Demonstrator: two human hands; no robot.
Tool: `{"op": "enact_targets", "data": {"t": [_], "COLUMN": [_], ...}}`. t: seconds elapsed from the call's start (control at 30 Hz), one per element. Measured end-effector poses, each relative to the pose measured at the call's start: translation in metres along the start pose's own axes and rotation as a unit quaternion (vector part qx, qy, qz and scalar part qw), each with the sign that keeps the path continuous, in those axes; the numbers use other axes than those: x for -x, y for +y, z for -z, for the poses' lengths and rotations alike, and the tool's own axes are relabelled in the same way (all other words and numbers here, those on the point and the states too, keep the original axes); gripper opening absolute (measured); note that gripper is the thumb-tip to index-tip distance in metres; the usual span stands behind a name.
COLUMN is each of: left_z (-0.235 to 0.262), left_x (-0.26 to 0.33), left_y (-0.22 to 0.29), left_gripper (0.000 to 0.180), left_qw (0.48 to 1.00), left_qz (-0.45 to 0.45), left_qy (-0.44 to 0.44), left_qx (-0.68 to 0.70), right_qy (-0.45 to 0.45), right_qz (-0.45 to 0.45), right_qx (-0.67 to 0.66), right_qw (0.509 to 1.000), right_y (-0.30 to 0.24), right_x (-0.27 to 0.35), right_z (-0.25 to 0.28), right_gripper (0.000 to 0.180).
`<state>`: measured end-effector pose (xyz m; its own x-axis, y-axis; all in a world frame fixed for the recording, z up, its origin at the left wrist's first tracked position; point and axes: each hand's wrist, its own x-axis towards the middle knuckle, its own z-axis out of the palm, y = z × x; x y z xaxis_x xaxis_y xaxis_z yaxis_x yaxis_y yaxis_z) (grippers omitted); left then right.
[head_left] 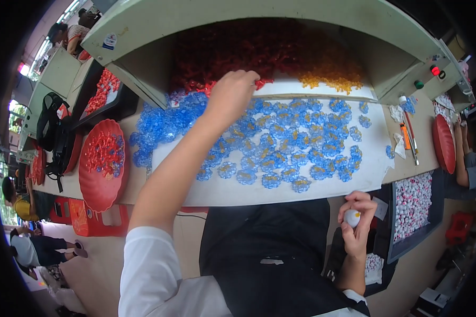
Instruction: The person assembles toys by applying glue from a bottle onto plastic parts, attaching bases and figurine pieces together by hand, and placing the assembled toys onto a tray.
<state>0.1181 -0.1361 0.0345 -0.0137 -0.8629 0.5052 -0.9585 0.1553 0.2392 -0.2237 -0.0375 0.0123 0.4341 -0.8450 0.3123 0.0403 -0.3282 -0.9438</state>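
Observation:
My left hand (232, 92) reaches across the table to the front of a heap of small red plastic pieces (206, 58) inside the pale green cabinet. Its fingers are bent together at the pieces; whatever they pinch is hidden. My right hand (358, 216), low beside the table's front edge, curls around a small white ball with a yellow spot (351, 217). Between the hands, many translucent blue flower-shaped pieces (300, 184) with yellowish middles lie spread on a white sheet (232, 196). Under my left forearm, more blue pieces (164, 124) are heaped. Small amber pieces (328, 83) lie right of the red heap.
The cabinet's overhanging edge (248, 11) arches over the far side. A red scalloped tray (98, 195) holds red pieces at left. An orange-handled tool (405, 136) lies at right. Below it stands a dark crate (390, 222) of white and pink pieces. Other people sit nearby.

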Motion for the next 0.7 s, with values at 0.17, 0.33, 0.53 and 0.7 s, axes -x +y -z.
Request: {"op": "enact_targets", "data": {"t": [0.17, 0.33, 0.53, 0.7], "left_z": [-0.052, -0.051, -0.039, -0.026], "left_x": [-0.041, -0.045, -0.047, -0.021], "left_y": [0.018, 0.0, 0.005, 0.005], "left_gripper": [0.018, 0.025, 0.024, 0.035], "left_qw": [0.982, 0.982, 0.975, 0.969], "left_qz": [0.097, 0.121, 0.113, 0.121], "left_qy": [-0.139, -0.143, -0.183, -0.13], "left_qx": [-0.081, 0.013, 0.056, 0.17], "right_qy": [0.083, 0.053, 0.046, 0.045], "right_qz": [-0.038, -0.04, -0.013, -0.023], "right_qx": [0.015, -0.003, -0.027, -0.033], "right_qw": [0.996, 0.998, 0.998, 0.998], "right_y": [0.011, 0.01, 0.006, -0.003], "right_x": [0.023, 0.013, 0.006, 0.009], "right_z": [0.012, 0.011, 0.003, 0.004], "right_gripper": [0.031, 0.03, 0.031, 0.032]}}
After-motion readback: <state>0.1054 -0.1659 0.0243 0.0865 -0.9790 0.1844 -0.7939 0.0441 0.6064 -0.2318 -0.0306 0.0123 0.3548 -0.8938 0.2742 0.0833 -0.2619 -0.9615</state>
